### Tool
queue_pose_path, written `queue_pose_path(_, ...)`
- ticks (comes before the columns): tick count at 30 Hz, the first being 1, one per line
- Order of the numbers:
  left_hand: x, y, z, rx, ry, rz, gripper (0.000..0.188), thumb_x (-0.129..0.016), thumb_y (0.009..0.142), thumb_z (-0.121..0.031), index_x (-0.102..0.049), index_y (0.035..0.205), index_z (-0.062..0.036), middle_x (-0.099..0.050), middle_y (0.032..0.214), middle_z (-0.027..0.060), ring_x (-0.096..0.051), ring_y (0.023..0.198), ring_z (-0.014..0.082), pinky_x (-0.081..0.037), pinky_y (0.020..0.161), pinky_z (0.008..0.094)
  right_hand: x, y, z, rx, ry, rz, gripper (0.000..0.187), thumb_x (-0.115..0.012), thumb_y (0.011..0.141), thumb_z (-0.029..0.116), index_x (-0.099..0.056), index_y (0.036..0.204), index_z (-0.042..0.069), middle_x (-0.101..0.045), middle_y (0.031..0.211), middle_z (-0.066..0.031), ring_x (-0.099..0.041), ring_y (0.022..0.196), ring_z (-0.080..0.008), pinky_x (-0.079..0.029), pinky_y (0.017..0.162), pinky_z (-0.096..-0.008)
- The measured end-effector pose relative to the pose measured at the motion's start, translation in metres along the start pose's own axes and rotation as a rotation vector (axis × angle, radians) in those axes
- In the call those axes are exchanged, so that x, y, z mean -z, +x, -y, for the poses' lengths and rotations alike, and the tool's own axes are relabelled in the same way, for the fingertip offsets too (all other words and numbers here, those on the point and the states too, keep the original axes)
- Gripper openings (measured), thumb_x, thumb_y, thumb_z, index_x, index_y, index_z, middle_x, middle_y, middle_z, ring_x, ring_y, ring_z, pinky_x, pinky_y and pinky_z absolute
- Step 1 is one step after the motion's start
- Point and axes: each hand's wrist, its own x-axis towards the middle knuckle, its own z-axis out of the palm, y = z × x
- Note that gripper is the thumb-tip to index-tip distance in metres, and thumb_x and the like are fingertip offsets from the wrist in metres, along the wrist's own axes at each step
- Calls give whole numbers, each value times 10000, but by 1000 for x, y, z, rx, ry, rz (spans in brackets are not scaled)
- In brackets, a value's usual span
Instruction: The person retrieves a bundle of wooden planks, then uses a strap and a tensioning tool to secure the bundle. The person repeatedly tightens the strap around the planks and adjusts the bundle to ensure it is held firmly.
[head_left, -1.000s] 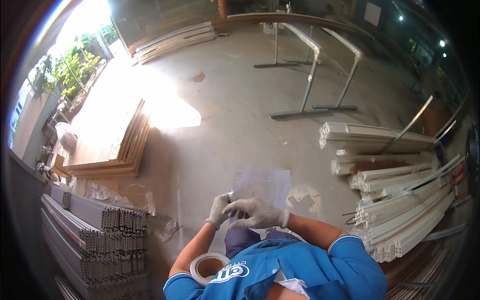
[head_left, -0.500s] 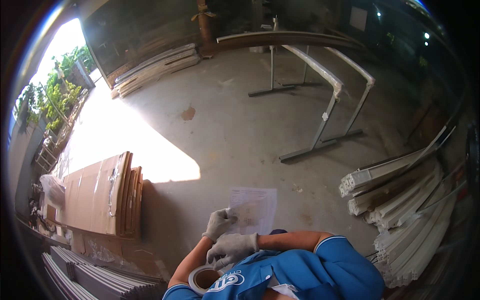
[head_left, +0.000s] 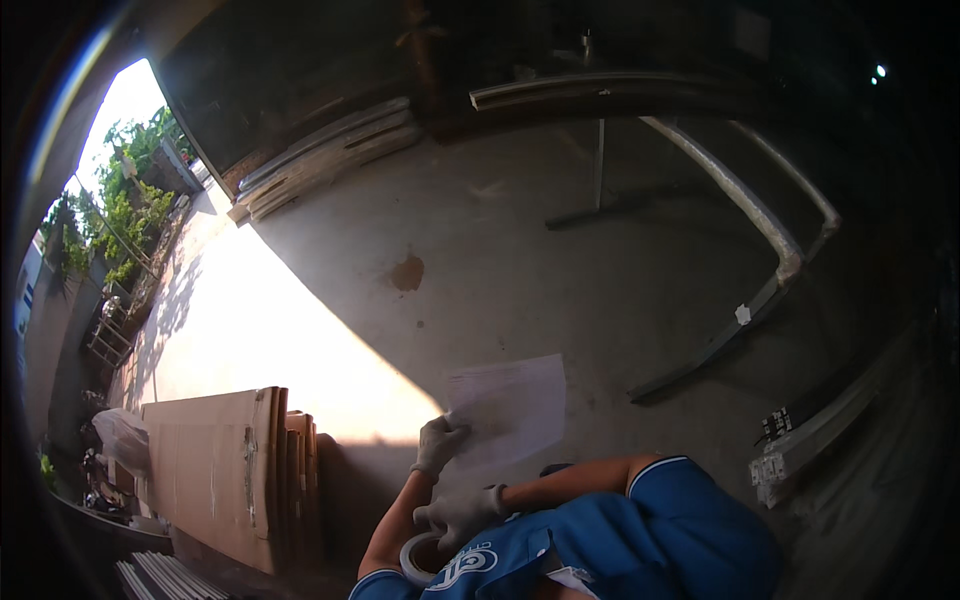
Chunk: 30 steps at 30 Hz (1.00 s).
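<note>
My left hand (head_left: 440,445), in a grey work glove, is closed on the left edge of some printed paper sheets (head_left: 520,405) held out before me. The print is too faint to make out. Close to my chest is my gloved right hand (head_left: 462,515), its fingers curled over the upper rim of a roll of tape (head_left: 410,562). The roll lies against my blue shirt, beside my left forearm, and its upper part is hidden by the right hand.
Flat cardboard packs (head_left: 215,470) stand at the left, above pale profiles (head_left: 165,578). A metal trestle (head_left: 745,200) with wrapped bars and a long profile (head_left: 600,90) is at far right. Wrapped bundles (head_left: 330,150) lie at the back wall; more profiles (head_left: 810,445) lie right. Sunlight falls across the floor.
The view has swung left, so the trestle and the right-hand profiles sit further right. The paper has tilted a little in my left hand. My right hand is nearer the tape roll.
</note>
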Motion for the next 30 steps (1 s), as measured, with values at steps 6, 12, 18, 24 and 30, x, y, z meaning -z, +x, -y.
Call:
queue_pose_path(6,124,67,-13,185,-622,200,224,-687,874,-125,-709,1063,-7,-731,946,71,-688,760,152,-559,665,294,151,77,-77,54,71,-285,449,-753,822,336,-596,1153,75,-704,950,-181,-697,884,-354,-519,760,-454)
queue_pose_path(12,191,197,-75,-519,-91,130,415,-766,821,-116,-612,1200,-44,-660,1129,84,-649,1062,190,-533,885,313,351,171,-152,71,-224,-598,427,-722,860,335,-593,1195,104,-729,884,-166,-730,825,-337,-558,727,-421)
queue_pose_path(18,247,364,-84,-193,-751,321,349,-739,860,-50,-607,1182,-38,-637,1115,63,-613,1055,174,-501,913,283,450,235,-182,109,-526,-767,292,-733,836,300,-612,1063,160,-687,831,-116,-703,751,-327,-539,691,-459)
queue_pose_path(24,282,512,-122,-866,186,342,389,-723,852,-209,-593,1198,-86,-625,1157,107,-607,1088,221,-508,915,322,534,311,-302,88,-539,-1149,198,-652,884,297,-580,928,118,-547,874,-113,-589,833,-296,-494,779,-416)
queue_pose_path(30,288,691,-148,-509,-59,326,418,-695,885,-270,-576,1238,-79,-616,1204,113,-594,1144,237,-500,962,352,695,340,-342,-18,-993,-1297,75,-618,894,187,-602,908,116,-589,892,-103,-617,833,-258,-515,759,-395)
